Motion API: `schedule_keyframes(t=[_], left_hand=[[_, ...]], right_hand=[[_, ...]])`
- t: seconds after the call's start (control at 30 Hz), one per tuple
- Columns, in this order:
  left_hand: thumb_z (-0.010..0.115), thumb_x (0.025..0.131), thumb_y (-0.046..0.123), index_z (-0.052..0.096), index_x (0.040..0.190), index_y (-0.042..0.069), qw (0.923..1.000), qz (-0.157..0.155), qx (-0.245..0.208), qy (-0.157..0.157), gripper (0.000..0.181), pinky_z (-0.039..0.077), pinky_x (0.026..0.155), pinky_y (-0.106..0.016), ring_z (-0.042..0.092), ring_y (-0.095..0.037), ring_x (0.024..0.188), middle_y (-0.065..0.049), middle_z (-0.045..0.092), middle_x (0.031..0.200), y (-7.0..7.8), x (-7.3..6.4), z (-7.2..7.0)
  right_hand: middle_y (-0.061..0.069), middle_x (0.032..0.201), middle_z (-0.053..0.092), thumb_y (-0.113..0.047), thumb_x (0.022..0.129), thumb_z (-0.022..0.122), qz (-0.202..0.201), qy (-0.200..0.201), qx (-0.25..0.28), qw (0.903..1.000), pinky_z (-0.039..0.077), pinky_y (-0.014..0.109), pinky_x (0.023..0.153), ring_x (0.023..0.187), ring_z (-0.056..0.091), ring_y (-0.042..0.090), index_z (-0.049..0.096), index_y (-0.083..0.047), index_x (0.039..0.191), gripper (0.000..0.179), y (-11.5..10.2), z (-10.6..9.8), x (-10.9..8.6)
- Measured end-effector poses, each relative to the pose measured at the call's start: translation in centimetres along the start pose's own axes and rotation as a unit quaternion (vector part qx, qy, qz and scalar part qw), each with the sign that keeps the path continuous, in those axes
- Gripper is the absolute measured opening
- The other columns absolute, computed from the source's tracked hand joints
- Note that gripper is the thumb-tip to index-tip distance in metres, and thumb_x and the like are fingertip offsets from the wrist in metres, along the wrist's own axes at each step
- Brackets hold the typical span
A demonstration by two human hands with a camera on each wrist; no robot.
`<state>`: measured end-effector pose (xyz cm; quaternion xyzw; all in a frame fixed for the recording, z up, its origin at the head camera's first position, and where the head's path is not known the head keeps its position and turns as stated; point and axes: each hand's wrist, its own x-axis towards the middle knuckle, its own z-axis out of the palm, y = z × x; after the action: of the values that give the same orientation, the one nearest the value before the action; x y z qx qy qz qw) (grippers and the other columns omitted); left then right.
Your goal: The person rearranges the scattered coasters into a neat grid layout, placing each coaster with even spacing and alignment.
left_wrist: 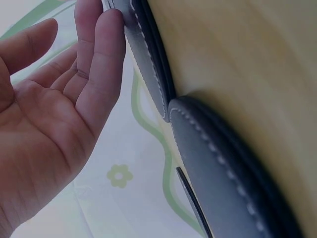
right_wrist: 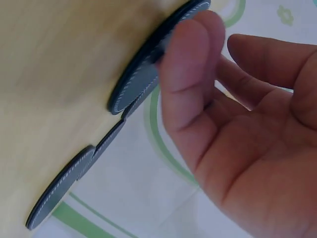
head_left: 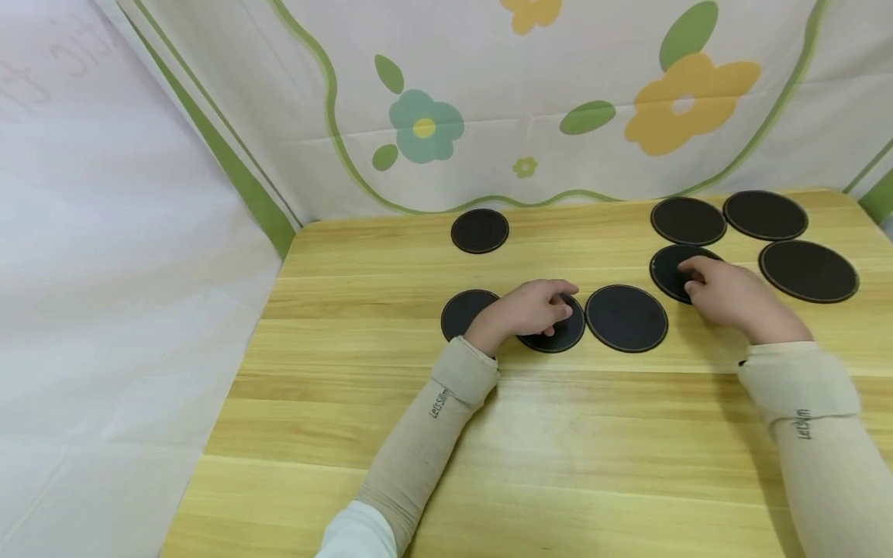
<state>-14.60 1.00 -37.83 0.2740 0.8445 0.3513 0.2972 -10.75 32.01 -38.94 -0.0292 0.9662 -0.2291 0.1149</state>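
Observation:
Round black coasters with stitched rims lie flat on the table. My left hand [head_left: 533, 308] is over the middle coaster [head_left: 570, 327] of a row of three, fingers loosely bent, little-finger side down. In the left wrist view its fingertips meet the rim of a coaster [left_wrist: 146, 54], with the thumb apart. To its left lies a partly covered coaster [head_left: 460, 316], to its right another coaster [head_left: 626, 318]. My right hand [head_left: 736, 298] rests its fingertips on a coaster [head_left: 666, 273]; the right wrist view shows the fingers over that coaster [right_wrist: 131, 89], not curled round it.
Near the back edge are a lone coaster [head_left: 480, 231] and, at the right, two touching coasters [head_left: 687, 221] [head_left: 765, 215]. One more coaster [head_left: 809, 271] lies beyond my right hand. A flowered cloth [head_left: 488, 170] hangs behind the wooden table [head_left: 544, 465]; white cloth [head_left: 125, 310] hangs at the left.

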Motion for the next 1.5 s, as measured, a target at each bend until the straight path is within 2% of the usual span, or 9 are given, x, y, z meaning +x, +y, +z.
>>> schedule_keyframes(t=[0.17, 0.3, 0.47, 0.73, 0.83, 1.0, 1.17, 1.33, 1.5], left_hand=[[0.052, 0.108, 0.017, 0.048, 0.151, 0.010, 0.9999, 0.005, 0.003, -0.009, 0.044, 0.050, 0.068, -0.026, 0.065, -0.020, 0.070, 0.000, 0.064, 0.103, 0.4, 1.1, 0.8], [0.052, 0.108, 0.018, 0.048, 0.151, 0.011, 0.9995, 0.010, 0.021, -0.022, 0.043, 0.049, 0.068, -0.025, 0.064, -0.018, 0.067, 0.004, 0.064, 0.101, 1.0, 2.2, 1.5], [0.051, 0.108, 0.018, 0.049, 0.150, 0.011, 0.9987, 0.018, 0.036, -0.029, 0.043, 0.049, 0.069, -0.023, 0.063, -0.017, 0.067, 0.004, 0.065, 0.102, 1.3, 3.2, 1.6], [0.053, 0.108, 0.021, 0.041, 0.156, 0.013, 0.9986, 0.016, -0.051, -0.003, 0.050, 0.054, 0.066, -0.028, 0.067, -0.017, 0.077, -0.010, 0.059, 0.134, 1.2, 5.0, 0.9], [0.055, 0.107, 0.022, 0.032, 0.160, 0.015, 0.9954, -0.007, -0.094, 0.018, 0.059, 0.055, 0.065, -0.029, 0.067, -0.020, 0.079, -0.014, 0.061, 0.130, 1.3, 6.1, 0.8], [0.057, 0.106, 0.024, 0.025, 0.162, 0.014, 0.9858, -0.055, -0.147, 0.059, 0.065, 0.056, 0.065, -0.030, 0.069, -0.023, 0.079, -0.006, 0.064, 0.115, 1.9, 7.2, 1.2], [0.058, 0.105, 0.026, 0.022, 0.162, 0.013, 0.9764, -0.079, -0.185, 0.079, 0.069, 0.058, 0.069, -0.033, 0.069, -0.024, 0.078, -0.006, 0.061, 0.124, 3.2, 7.0, 1.5], [0.058, 0.105, 0.025, 0.021, 0.162, 0.012, 0.9706, -0.084, -0.204, 0.097, 0.070, 0.058, 0.070, -0.037, 0.067, -0.027, 0.074, -0.009, 0.062, 0.106, 3.7, 6.6, 1.0], [0.059, 0.105, 0.024, 0.021, 0.163, 0.013, 0.9664, -0.081, -0.207, 0.130, 0.070, 0.058, 0.074, -0.036, 0.068, -0.027, 0.078, -0.012, 0.065, 0.115, 3.6, 6.1, 0.0]], right_hand=[[0.042, 0.135, 0.046, -0.006, 0.102, 0.038, -0.009, 0.012, 0.006, 0.9999, 0.038, 0.067, 0.092, 0.113, 0.048, 0.059, 0.041, 0.012, 0.142, 0.044, 0.4, 0.3, 0.0], [0.039, 0.139, 0.045, -0.004, 0.103, 0.036, -0.009, 0.003, 0.039, 0.9992, 0.044, 0.054, 0.077, 0.087, 0.058, 0.044, 0.039, 0.011, 0.145, 0.045, 0.7, 0.5, -0.2], [0.039, 0.141, 0.043, -0.002, 0.104, 0.032, -0.008, -0.035, 0.112, 0.9931, 0.048, 0.038, 0.052, 0.053, 0.054, 0.029, 0.029, 0.008, 0.153, 0.050, 0.2, 0.7, 0.8], [0.040, 0.150, 0.030, 0.001, 0.106, 0.035, -0.029, -0.072, 0.199, 0.9770, 0.051, 0.038, 0.054, 0.059, 0.056, 0.029, 0.024, 0.007, 0.156, 0.051, -1.6, 1.0, 3.8], [0.042, 0.150, 0.026, 0.000, 0.104, 0.033, -0.003, -0.052, 0.198, 0.9789, 0.053, 0.040, 0.056, 0.060, 0.059, 0.029, 0.024, 0.004, 0.157, 0.054, -2.1, 0.8, 4.0], [0.044, 0.129, 0.040, 0.000, 0.097, 0.033, 0.038, -0.044, 0.177, 0.9825, 0.054, 0.041, 0.055, 0.056, 0.061, 0.026, 0.022, 0.004, 0.158, 0.061, -3.0, 0.9, 3.9], [0.044, 0.136, 0.036, -0.001, 0.101, 0.035, 0.020, -0.052, 0.184, 0.9814, 0.055, 0.041, 0.056, 0.059, 0.063, 0.027, 0.021, 0.004, 0.158, 0.059, -4.0, 0.8, 3.6], [0.044, 0.141, 0.034, -0.004, 0.105, 0.036, 0.017, -0.048, 0.232, 0.9713, 0.056, 0.039, 0.059, 0.066, 0.065, 0.029, 0.018, 0.002, 0.160, 0.058, -4.3, 0.2, 3.4], [0.038, 0.138, 0.041, -0.010, 0.108, 0.039, 0.022, -0.001, 0.283, 0.9588, 0.058, 0.037, 0.064, 0.072, 0.068, 0.027, 0.021, 0.000, 0.160, 0.056, -4.8, 0.1, 3.1]])
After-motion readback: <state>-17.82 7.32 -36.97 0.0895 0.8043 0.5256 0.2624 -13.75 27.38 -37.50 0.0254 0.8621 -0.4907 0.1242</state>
